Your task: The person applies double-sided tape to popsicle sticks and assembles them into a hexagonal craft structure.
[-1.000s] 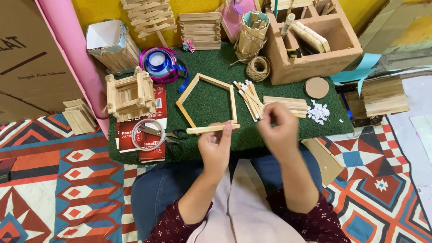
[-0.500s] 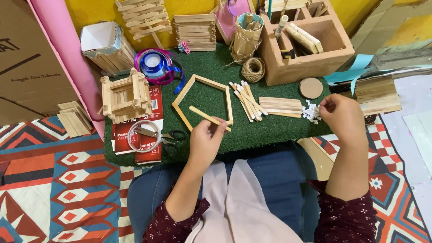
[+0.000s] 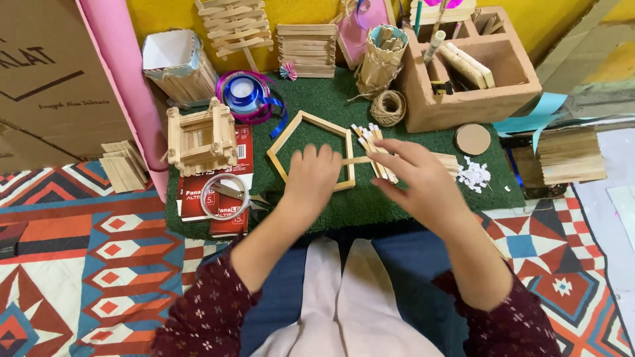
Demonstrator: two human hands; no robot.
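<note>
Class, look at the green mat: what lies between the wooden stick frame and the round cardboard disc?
In the head view, between the stick frame and the cardboard disc lie a bundle of loose wooden sticks, partly under the right hand.

We see a house-shaped wooden stick frame point(image 3: 286, 137) lying flat on the green mat point(image 3: 317, 99), with one loose wooden stick point(image 3: 356, 160) across its right edge, its middle hidden.

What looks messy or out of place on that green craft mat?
Small white scraps lie scattered loose on the green mat, right of the stick pile. Blue ribbon trails uncoiled from its spool. The wooden stick frame under both hands looks neat, otherwise tidy.
</note>
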